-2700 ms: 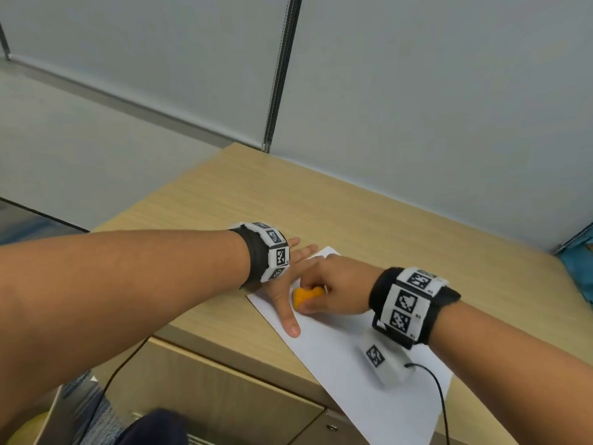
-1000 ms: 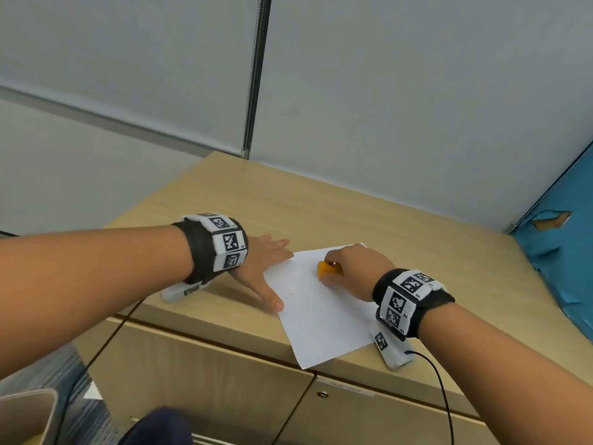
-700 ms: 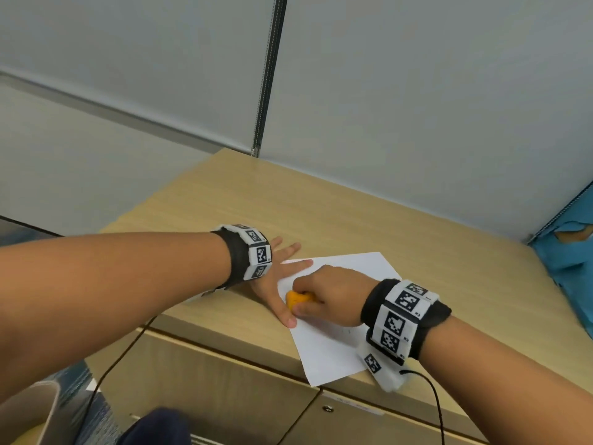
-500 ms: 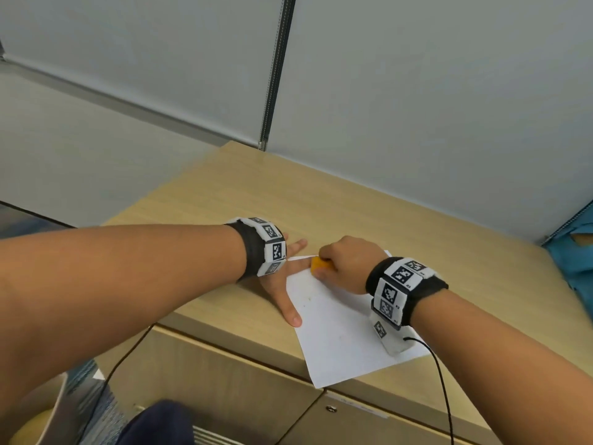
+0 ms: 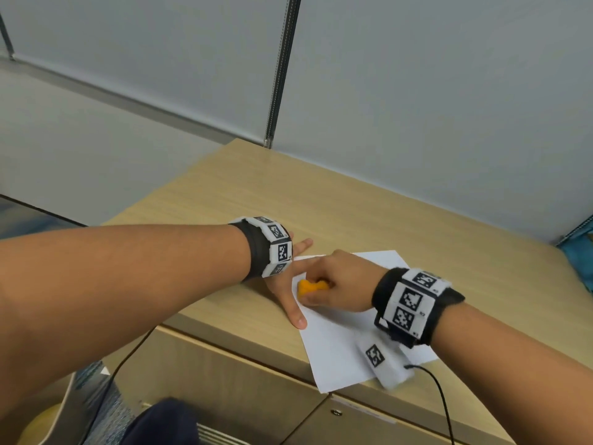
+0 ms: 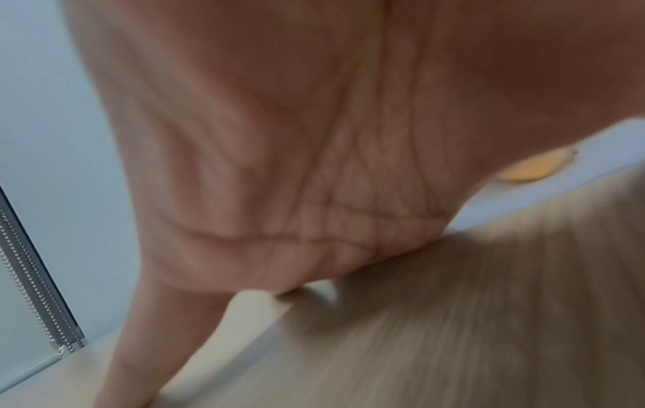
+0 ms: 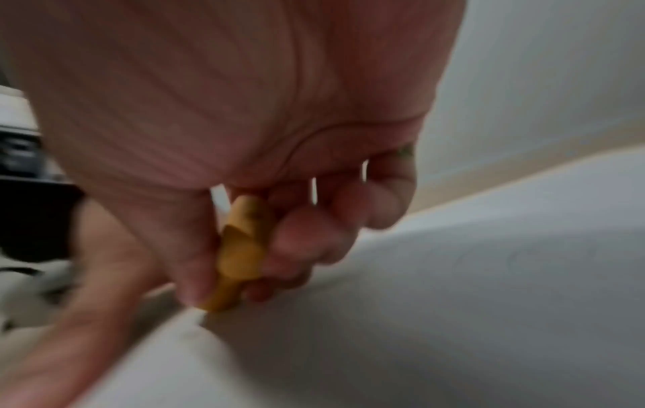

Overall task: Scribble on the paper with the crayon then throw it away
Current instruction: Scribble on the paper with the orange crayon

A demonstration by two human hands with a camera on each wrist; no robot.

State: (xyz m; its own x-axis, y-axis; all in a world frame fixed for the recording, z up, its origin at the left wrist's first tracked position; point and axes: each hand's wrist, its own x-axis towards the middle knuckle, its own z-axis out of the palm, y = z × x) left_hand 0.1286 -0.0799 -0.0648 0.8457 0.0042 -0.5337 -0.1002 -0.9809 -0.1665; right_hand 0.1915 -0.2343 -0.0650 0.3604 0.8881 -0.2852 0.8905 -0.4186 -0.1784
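crayon pinched in my right hand, left hand flat pinning the paper; i'd press lightly so the sheet doesn't slide.

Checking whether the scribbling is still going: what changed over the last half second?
The right hand, gripping the orange crayon, slid back toward the person along the paper, beside the left thumb. The left hand stayed flat, pressing the paper's left edge; the paper stayed on the cabinet top.

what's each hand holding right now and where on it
The right hand pinches the orange crayon around its middle. The left hand holds nothing, pressing flat on the paper's left edge.
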